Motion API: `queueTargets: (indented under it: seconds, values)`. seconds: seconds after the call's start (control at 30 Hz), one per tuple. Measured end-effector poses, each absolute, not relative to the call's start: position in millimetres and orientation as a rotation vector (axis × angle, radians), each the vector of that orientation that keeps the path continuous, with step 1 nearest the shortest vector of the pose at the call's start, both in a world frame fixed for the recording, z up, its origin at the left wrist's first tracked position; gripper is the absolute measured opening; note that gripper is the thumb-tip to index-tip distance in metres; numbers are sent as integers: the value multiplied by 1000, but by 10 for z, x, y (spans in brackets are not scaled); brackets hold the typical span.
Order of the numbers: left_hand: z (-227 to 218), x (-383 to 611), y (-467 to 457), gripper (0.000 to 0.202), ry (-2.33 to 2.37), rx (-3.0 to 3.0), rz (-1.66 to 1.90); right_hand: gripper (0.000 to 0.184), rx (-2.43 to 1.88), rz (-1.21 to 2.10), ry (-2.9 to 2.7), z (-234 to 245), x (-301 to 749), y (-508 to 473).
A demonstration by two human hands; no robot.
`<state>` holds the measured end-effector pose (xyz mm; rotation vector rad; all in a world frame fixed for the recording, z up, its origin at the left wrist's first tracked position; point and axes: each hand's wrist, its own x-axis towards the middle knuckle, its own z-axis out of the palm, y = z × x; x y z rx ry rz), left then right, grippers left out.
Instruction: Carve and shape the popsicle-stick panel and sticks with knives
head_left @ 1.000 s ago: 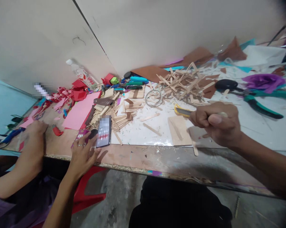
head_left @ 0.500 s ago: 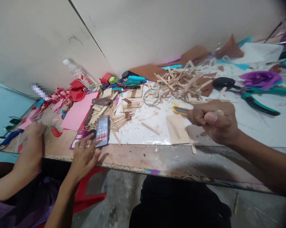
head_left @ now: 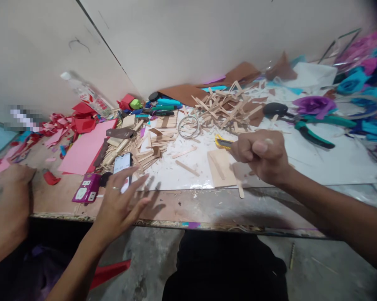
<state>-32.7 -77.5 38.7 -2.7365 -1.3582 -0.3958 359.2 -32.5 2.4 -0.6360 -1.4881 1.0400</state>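
My right hand point(head_left: 259, 156) is closed in a fist round a yellow utility knife point(head_left: 222, 143), whose blade end points left above a flat wooden piece point(head_left: 220, 167) with a stick on it. My left hand point(head_left: 119, 205), with a ring on one finger, hovers at the table's front edge with its fingers spread, slightly blurred. It is just below a phone point(head_left: 122, 163) with a lit screen and holds nothing. A purple socket block point(head_left: 83, 192) lies to the left of that hand.
Another person's hand point(head_left: 9, 188) rests on the table at far left. Heaps of craft sticks point(head_left: 226, 106), a wire ring point(head_left: 188, 125), pink sheet point(head_left: 85, 146), bottle point(head_left: 88, 94), green pliers point(head_left: 310, 133) and paper flowers point(head_left: 310, 104) crowd the table point(head_left: 207, 209).
My left hand has come off the phone, moved a little right and spread its fingers. The view has shifted, so everything sits further left. My right hand keeps its grip on the knife.
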Motion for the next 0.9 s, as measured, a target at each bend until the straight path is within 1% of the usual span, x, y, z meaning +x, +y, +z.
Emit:
queueTargets:
  seconds: [0.1, 0.17, 0.33, 0.5, 0.67, 0.9]
  values:
    - [413, 278, -677, 57, -991, -2963, -359, 58, -532, 1082, -1365, 78, 3541, -317]
    - [379, 635, -561, 55, -770, -3056, -313, 59, -512, 1127, -1324, 122, 3522, -310]
    - [217, 1161, -180, 56, -562, -3181, -146, 67, -538, 1217, -1225, 244, 3559, -298]
    - [111, 1308, -27, 59, -347, -3231, -177, 73, -480, 1337, -1300, 336, 3682, -283]
    - [12, 1306, -7, 66, -301, -3267, -304, 75, -510, 1422, -1345, 347, 3721, -281]
    - [-103, 1262, 64, 71, -368, -3360, -318, 71, -509, 1462, -1175, 245, 3523, -282]
